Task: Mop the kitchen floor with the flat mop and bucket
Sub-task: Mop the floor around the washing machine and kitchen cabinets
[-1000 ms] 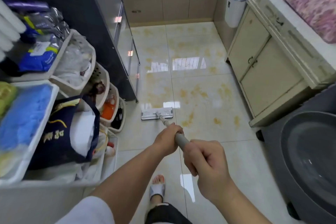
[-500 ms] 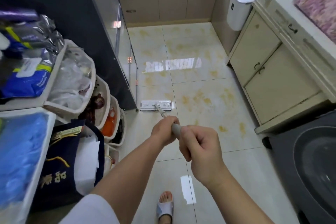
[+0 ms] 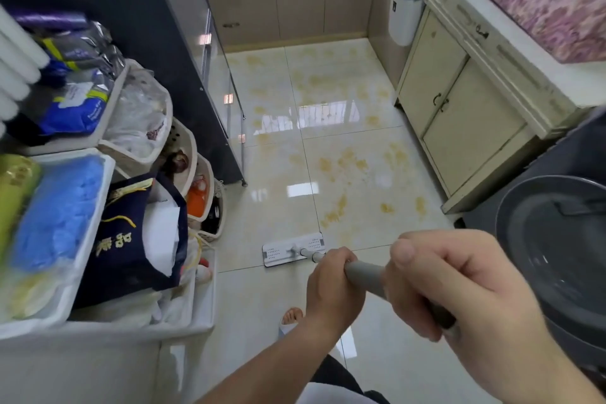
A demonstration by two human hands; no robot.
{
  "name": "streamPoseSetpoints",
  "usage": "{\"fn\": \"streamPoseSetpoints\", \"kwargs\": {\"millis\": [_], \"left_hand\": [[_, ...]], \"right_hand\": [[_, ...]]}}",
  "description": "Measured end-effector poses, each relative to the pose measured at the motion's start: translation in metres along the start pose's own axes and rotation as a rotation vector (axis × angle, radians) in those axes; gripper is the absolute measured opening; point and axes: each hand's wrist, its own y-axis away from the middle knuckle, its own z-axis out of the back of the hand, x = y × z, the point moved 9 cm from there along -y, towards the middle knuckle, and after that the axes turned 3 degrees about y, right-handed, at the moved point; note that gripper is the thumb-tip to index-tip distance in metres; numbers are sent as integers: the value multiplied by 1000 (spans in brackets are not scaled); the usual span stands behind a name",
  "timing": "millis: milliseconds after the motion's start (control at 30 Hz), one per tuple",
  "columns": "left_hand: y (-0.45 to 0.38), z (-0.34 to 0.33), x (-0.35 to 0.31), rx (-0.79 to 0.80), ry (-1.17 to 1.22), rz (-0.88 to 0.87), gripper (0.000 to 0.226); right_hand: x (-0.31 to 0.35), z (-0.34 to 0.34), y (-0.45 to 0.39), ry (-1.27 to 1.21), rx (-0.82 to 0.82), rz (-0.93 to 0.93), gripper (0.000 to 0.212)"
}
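1. At the far left, a tiered storage rack [image 3: 98, 141] is seen, its baskets filled with bags and packets; a blue bundle [image 3: 55, 213] lies in a white tray, and a dark navy bag [image 3: 131, 233] with gold lettering is propped just beside it.
2. Behind the rack, a dark cabinet [image 3: 157, 43] with a glass side is shown standing on the tiled floor [image 3: 344, 108]; the tiles are glossy, marked with yellowish patches and window reflections.
3. The flat mop head [image 3: 282, 252] is laid flat on the floor, near the foot of the rack and just ahead of the hands; its grey handle [image 3: 364, 275] is angled up toward the viewer.
4. The left hand [image 3: 331, 289] is wrapped closed around the handle, lower on the shaft; a bare-toed foot in a sandal [image 3: 290, 318] is visible below it.
5. The right hand [image 3: 459, 292] is clenched around the upper end of the handle, nearest the camera.
6. At the right, cream cupboards [image 3: 459, 128] are seen, with a white bin [image 3: 405, 10] hung at their far end; a dark round-doored appliance [image 3: 557, 239] occupies the near right corner; the bucket is not seen.
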Motion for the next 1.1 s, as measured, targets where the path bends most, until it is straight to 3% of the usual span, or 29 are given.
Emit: {"fn": "streamPoseSetpoints", "kwargs": {"millis": [67,200,267,467,567,667,767,967,1100], "left_hand": [[12,-9,-1,-25,-19,-20,10],[20,-20,3,31,184,-52,11],[17,-20,13,46,174,9,13],[-37,5,25,141,-150,-49,16],[-91,27,27,151,-240,5,19],[-156,46,25,146,-233,42,9],[-235,70,16,117,-299,-11,12],[-420,137,25,82,-146,139,12],[-512,173,22,142,-211,154,16]], "right_hand": [[5,2,17,17,-14,25,52],[10,-1,39,119,-117,101,44],[7,-3,44,113,-141,136,43],[-37,-14,18,216,-165,83,53],[-61,-20,-30,237,-171,35,52],[-81,-10,-93,192,-237,8,50],[-101,5,-167,155,-280,14,51],[-163,9,-343,193,-277,-23,55],[-179,6,-440,193,-308,-12,52]]}}
